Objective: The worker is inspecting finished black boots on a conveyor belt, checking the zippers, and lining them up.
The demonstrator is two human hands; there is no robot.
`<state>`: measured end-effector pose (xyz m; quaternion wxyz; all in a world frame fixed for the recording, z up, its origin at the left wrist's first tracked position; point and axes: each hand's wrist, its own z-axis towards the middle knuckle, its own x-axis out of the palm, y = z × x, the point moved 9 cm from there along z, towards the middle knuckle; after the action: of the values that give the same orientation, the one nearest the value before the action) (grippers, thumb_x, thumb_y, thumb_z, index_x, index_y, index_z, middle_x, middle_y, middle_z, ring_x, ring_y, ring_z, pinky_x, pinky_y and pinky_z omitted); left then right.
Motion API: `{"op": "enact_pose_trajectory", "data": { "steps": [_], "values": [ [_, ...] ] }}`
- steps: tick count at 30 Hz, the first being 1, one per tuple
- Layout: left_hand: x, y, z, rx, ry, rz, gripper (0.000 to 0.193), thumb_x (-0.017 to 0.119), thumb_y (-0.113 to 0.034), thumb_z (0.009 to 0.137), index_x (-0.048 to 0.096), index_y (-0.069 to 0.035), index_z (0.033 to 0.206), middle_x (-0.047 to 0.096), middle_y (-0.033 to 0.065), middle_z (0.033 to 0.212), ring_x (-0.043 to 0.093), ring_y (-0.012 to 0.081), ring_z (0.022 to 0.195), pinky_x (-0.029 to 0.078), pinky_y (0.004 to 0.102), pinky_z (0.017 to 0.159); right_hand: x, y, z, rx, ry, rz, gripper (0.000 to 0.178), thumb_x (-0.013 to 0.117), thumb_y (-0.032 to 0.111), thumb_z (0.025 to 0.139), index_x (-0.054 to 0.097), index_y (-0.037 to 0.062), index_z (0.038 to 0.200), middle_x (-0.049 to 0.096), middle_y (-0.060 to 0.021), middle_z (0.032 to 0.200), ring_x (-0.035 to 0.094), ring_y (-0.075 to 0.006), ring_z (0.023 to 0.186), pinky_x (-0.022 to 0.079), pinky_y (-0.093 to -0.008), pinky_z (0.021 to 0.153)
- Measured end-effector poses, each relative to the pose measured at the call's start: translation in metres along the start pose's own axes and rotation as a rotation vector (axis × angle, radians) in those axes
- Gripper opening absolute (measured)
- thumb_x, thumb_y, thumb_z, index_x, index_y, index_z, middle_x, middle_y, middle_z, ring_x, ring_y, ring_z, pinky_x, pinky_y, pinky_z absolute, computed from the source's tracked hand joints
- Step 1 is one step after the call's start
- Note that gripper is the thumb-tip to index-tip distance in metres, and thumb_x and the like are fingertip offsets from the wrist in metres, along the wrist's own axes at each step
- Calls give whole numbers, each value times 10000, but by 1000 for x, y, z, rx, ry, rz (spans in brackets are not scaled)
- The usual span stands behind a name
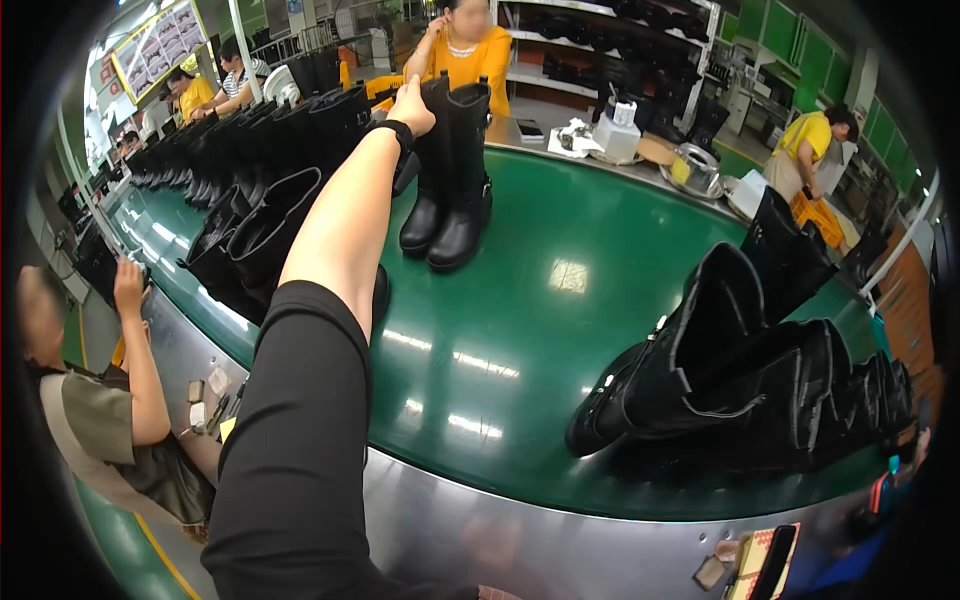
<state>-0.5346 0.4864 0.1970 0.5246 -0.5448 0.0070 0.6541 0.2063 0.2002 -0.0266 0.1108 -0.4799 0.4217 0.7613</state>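
Note:
My left arm reaches far across the table, in a black sleeve with a dark band at the wrist. At its end my left hand [410,108] is closed on the upper shaft of a tall black boot [425,212]. This boot stands upright on the green surface [540,380], its fingers' far side partly hidden. Close against it stands a matching boot [463,232] with a buckle strap. Beneath my forearm, more black boots [268,235] stand on the left, partly covered by the arm. My right hand is out of the picture.
Black boots [640,385] crowd the right side; a long row [240,140] runs back at left. A person in yellow [485,55] sits opposite, another person [90,420] at near left. A metal edge [480,530] borders the table, with a notepad [765,560] on it.

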Motion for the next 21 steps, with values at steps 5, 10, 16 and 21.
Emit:
{"op": "enact_pose_trajectory", "data": {
  "steps": [5,10,16,21],
  "values": [
    [-8,7,-18,48,-240,114,558,710,-309,838,527,-159,1344,483,184,1293,516,350,1229,439,428,1021,4,0,2,8,28,-8,314,793,192,725,683,126,1011,666,-87,871,601,-261,803,462,-385,762],
    [-37,21,-30,-135,-368,61,430,713,-415,840,663,-147,1172,619,149,1171,610,329,1111,490,415,935,4,-1,4,-8,27,-24,329,795,204,723,681,131,1023,666,-87,882,600,-259,818,458,-383,776],
    [-47,22,-44,-122,-384,46,398,633,-297,829,663,-149,1198,591,153,1229,585,338,1155,469,423,965,3,-2,3,-8,33,-34,347,797,218,722,678,136,1038,667,-87,896,600,-256,836,453,-380,793],
    [-52,22,-50,-145,-372,46,396,593,-357,865,660,-176,1210,549,161,1256,582,346,1152,465,428,961,0,-3,0,-1,42,-43,363,798,230,720,676,141,1050,668,-87,907,599,-254,851,448,-378,807]
  ]
}}
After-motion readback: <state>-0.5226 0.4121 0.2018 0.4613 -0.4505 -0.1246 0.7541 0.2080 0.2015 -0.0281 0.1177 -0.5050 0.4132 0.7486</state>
